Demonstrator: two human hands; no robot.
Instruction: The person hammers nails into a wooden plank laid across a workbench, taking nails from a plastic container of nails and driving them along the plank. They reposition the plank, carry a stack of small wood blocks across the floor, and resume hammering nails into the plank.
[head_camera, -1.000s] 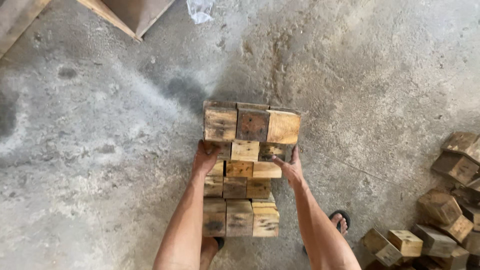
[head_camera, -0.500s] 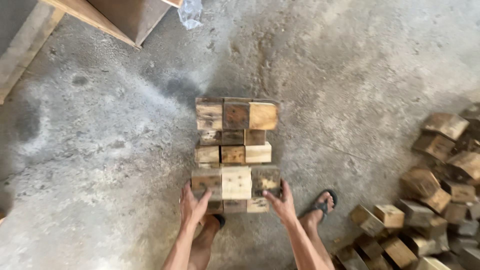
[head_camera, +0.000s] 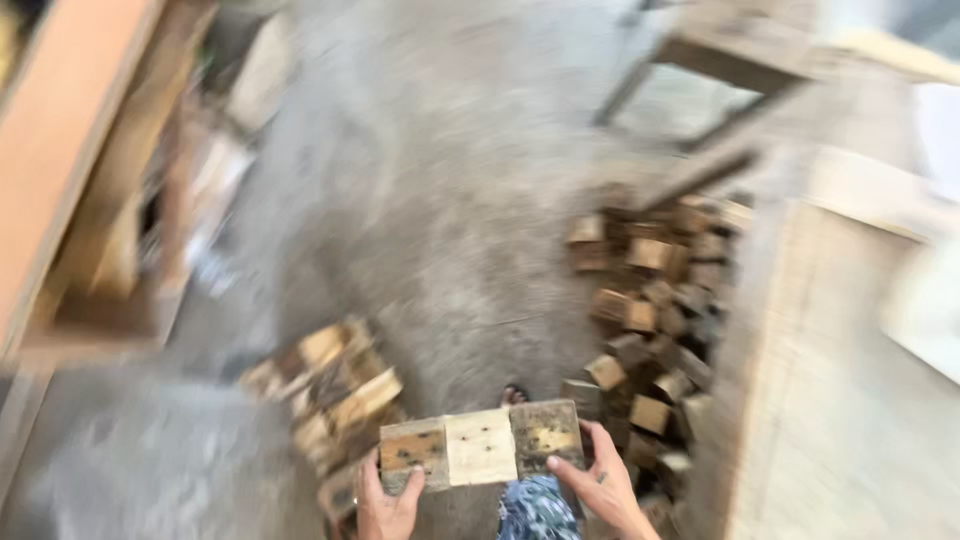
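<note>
Three wooden blocks (head_camera: 480, 447) now sit side by side in a row, lifted up off the stack and squeezed between the person's two hands near the bottom middle of the frame. Half a second ago the hands were still down at the near end of the stack on the floor; now the row is up in the air and the view has swung round, so the picture is blurry. The left hand (head_camera: 388, 505) presses on the left end of the row, fingers (head_camera: 412, 482) closed against the dark block there. The right hand (head_camera: 600, 487) presses on the right end, fingers wrapped on the other dark block. The pale block in the middle stays up only because the two ends are pushed together, so it looks to me like the row could slip if the squeeze goes soft. The stack of blocks (head_camera: 325, 385) it came from now lies at lower left on the concrete floor (head_camera: 440, 230). At right is a loose pile of blocks (head_camera: 655, 300) beside a pale wooden wall (head_camera: 820, 400). A toe of a sandal (head_camera: 514, 395) peeks out just above the row. No boxes, bins or other holders can be made out in the blur.
</note>
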